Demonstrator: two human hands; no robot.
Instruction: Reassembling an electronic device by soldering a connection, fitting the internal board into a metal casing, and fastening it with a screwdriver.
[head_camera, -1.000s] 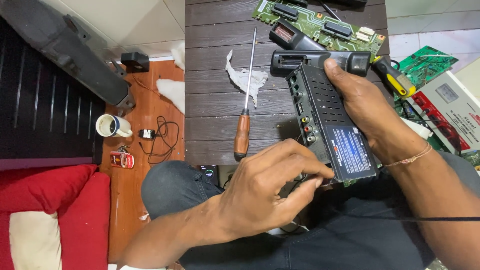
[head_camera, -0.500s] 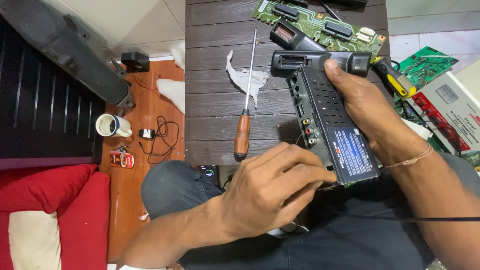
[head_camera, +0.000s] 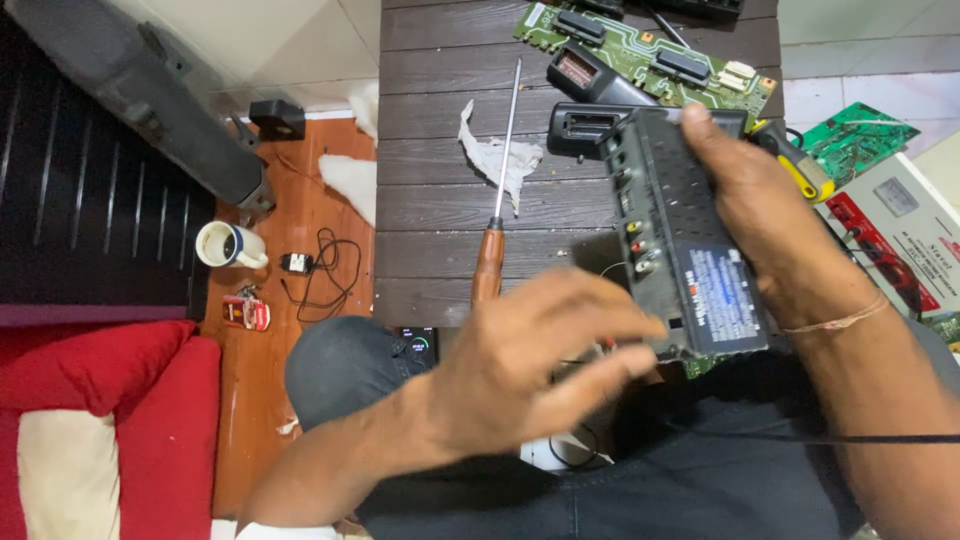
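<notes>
The right hand (head_camera: 770, 220) has its fingers closed around a black electronics box (head_camera: 680, 240), held tilted over the near right corner of the dark slatted desk (head_camera: 430, 190), and the palm hides the box's far side. The left hand (head_camera: 530, 370) hovers at the box's near end with fingers spread and blurred, gripping nothing I can make out. A wooden-handled screwdriver (head_camera: 495, 215) lies near the desk's near edge, and a green circuit board (head_camera: 650, 55) at the far edge is partly cut off.
</notes>
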